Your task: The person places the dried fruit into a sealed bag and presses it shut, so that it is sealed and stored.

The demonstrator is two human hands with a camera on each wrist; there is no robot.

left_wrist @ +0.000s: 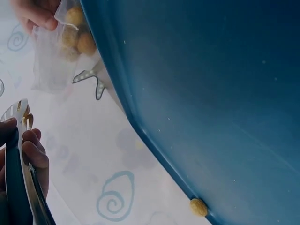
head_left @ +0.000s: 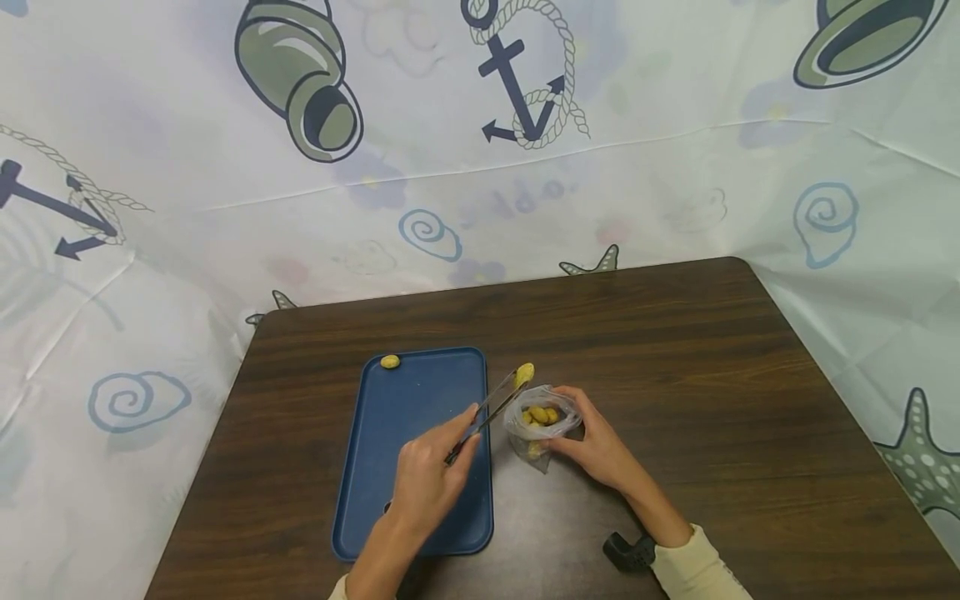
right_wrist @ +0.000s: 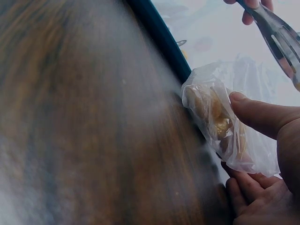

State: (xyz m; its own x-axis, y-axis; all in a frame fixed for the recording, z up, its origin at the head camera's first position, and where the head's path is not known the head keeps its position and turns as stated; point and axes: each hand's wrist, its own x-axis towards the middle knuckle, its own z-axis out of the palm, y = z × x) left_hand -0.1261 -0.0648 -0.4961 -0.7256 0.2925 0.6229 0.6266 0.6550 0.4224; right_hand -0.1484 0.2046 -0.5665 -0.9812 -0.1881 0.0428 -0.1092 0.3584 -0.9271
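Left hand [head_left: 431,472] grips tongs [head_left: 482,427], right hand [head_left: 602,446] holds clear bag [head_left: 531,433]; faint lettering [head_left: 527,199] behind is illegible.

Faint, pale bluish lettering [head_left: 525,198] on the white patterned cloth [head_left: 645,167] behind the bench [head_left: 675,350] — a short slanting line, washed out, too blurred to be read — no word, brand or number legible anywhere

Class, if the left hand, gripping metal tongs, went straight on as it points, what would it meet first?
Beyond the tongs, the way for the left hand looks free over the brown wood-grain table, but depth is unclear: it might brush the clear plastic bag.
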